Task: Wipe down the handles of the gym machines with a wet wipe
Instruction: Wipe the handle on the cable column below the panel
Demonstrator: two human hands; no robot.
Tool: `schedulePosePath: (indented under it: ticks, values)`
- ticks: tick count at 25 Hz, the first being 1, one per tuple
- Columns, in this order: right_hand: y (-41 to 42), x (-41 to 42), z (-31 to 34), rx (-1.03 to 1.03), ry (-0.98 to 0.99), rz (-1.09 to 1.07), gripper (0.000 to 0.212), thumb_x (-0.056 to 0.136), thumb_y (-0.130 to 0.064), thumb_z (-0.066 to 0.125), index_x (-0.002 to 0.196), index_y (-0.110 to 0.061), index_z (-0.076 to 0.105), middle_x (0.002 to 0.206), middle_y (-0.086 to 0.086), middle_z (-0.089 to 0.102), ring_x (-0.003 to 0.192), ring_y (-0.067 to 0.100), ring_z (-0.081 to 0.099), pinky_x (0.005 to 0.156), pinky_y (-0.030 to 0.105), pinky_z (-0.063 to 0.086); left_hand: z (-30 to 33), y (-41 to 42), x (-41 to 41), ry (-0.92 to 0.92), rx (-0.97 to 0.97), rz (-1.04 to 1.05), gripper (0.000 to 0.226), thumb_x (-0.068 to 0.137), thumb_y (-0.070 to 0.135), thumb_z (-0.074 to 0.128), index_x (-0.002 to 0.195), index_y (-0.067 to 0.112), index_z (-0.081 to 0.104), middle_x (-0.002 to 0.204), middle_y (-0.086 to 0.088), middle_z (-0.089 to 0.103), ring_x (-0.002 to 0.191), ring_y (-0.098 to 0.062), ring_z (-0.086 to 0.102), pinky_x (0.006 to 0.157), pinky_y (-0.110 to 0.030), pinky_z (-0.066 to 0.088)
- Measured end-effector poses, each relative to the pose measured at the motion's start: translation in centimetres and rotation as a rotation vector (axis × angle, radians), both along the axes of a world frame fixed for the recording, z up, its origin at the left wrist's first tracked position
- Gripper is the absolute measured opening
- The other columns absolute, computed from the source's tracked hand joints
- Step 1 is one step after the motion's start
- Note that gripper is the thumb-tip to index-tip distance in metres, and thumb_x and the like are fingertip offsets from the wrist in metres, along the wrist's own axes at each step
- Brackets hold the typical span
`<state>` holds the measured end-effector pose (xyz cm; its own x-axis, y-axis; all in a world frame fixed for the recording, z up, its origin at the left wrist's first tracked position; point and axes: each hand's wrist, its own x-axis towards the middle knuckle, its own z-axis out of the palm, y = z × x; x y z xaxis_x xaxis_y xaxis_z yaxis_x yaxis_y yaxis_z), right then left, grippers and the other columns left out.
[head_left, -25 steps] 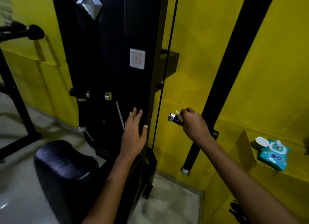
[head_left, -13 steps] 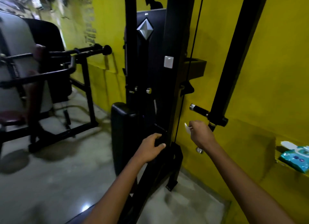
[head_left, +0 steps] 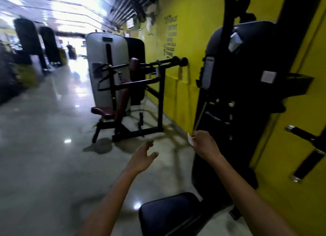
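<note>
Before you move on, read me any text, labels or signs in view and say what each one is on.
Nothing is legible in this blurred frame.
Black lettering on the yellow wall: several lines, too blurred to read.
Placard on the black machine's edge: unreadable.
White square sticker on that machine: unreadable.
Dark label atop the grey machine shroud: unreadable.

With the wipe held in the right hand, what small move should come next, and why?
Probably step toward the next machine and reach for its black handle: the right hand grips the wipe away from any handle, and the left hand is open.
</note>
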<state>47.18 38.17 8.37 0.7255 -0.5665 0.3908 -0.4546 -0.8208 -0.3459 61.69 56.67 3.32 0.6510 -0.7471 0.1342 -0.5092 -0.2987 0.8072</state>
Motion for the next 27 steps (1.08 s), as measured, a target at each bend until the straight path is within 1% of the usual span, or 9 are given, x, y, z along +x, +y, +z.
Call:
schedulePosePath:
  ticks: [6, 9, 12, 15, 20, 22, 23, 24, 27]
  values:
    - [10.2, 16.4, -1.0, -0.05, -0.079, 0.168, 0.016, 0.089, -0.009, 0.049, 0.086, -0.006, 0.064, 0.088, 0.017, 0.067, 0.086, 0.034, 0.065, 0.065, 0.034, 0.049, 1.0, 12.8, 13.2, -0.054, 0.02, 0.232, 0.054, 0.089, 0.025, 0.062, 0.139, 0.016, 0.043, 0.139, -0.005, 0.05, 0.125, -0.02, 0.048, 0.098, -0.026, 0.038]
    - [13.2, 22.4, -0.4, -0.118, -0.061, 0.191, 0.02, 0.088, -0.006, 0.048, 0.096, -0.005, 0.066, 0.094, 0.018, 0.069, 0.093, 0.031, 0.065, 0.072, 0.035, 0.051, 1.9, 15.5, 18.4, -0.081, 0.024, 0.259, 0.052, 0.09, 0.024, 0.061, 0.138, 0.016, 0.043, 0.139, -0.007, 0.05, 0.124, -0.022, 0.048, 0.095, -0.025, 0.037]
    - [13.5, 27.0, 0.0, -0.122, -0.084, 0.202, 0.017, 0.088, -0.005, 0.049, 0.092, 0.0, 0.065, 0.092, 0.02, 0.067, 0.089, 0.033, 0.064, 0.067, 0.033, 0.047, 2.1, 15.8, 23.0, -0.069, 0.023, 0.271, 0.05, 0.09, 0.026, 0.061, 0.136, 0.015, 0.047, 0.135, -0.009, 0.054, 0.122, -0.024, 0.051, 0.099, -0.032, 0.042]
    - [11.3, 31.0, -0.1, -0.129, -0.117, 0.21, 0.015, 0.087, -0.001, 0.051, 0.094, 0.003, 0.064, 0.089, 0.024, 0.066, 0.087, 0.037, 0.064, 0.067, 0.037, 0.048, 2.1, 13.6, 27.6, -0.092, 0.025, 0.254, 0.051, 0.09, 0.028, 0.061, 0.137, 0.014, 0.046, 0.136, -0.009, 0.053, 0.123, -0.025, 0.05, 0.101, -0.036, 0.042]
    - [3.3, 35.4, -0.5, -0.127, -0.072, 0.05, 0.019, 0.092, -0.012, 0.05, 0.094, -0.003, 0.068, 0.091, 0.02, 0.067, 0.089, 0.032, 0.064, 0.062, 0.029, 0.04, 1.8, 5.5, 34.0, -0.076, -0.012, 0.114, 0.05, 0.088, 0.021, 0.065, 0.134, 0.01, 0.048, 0.125, -0.001, 0.053, 0.117, -0.015, 0.051, 0.088, -0.02, 0.04]
    - [-0.9, 36.8, -0.4, -0.085, -0.108, 0.011, 0.023, 0.092, -0.015, 0.053, 0.072, -0.014, 0.064, 0.072, 0.015, 0.062, 0.079, 0.034, 0.064, 0.056, 0.029, 0.036, 2.1, 0.7, 36.9, -0.048, -0.022, 0.05, 0.049, 0.088, 0.02, 0.065, 0.133, 0.011, 0.049, 0.12, 0.002, 0.052, 0.113, -0.012, 0.052, 0.084, -0.017, 0.041]
    - [-3.1, 37.4, -0.3, -0.038, -0.136, -0.021, 0.035, 0.092, -0.018, 0.054, 0.058, -0.019, 0.051, 0.064, 0.013, 0.056, 0.074, 0.035, 0.063, 0.055, 0.03, 0.034, 2.2, -1.7, 38.2, -0.047, -0.021, 0.012, 0.048, 0.088, 0.02, 0.064, 0.133, 0.012, 0.048, 0.117, 0.004, 0.051, 0.109, -0.009, 0.051, 0.081, -0.014, 0.041]
    - [-5.3, 37.7, -0.1, -0.005, -0.154, -0.074, 0.042, 0.092, -0.021, 0.054, 0.053, -0.017, 0.041, 0.06, 0.013, 0.053, 0.07, 0.036, 0.062, 0.053, 0.031, 0.032, 2.4, -4.3, 39.3, -0.06, -0.01, -0.038, 0.048, 0.089, 0.019, 0.064, 0.133, 0.013, 0.048, 0.116, 0.005, 0.049, 0.108, -0.006, 0.049, 0.078, -0.012, 0.039]
    - [-10.6, 37.1, 0.7, 0.048, -0.175, -0.206, 0.035, 0.091, -0.022, 0.057, 0.059, -0.009, 0.049, 0.066, 0.023, 0.06, 0.068, 0.037, 0.062, 0.052, 0.033, 0.036, 2.6, -11.8, 41.8, -0.066, -0.009, -0.182, 0.046, 0.09, 0.019, 0.063, 0.133, 0.012, 0.048, 0.121, 0.007, 0.05, 0.116, -0.005, 0.048, 0.083, -0.009, 0.038]
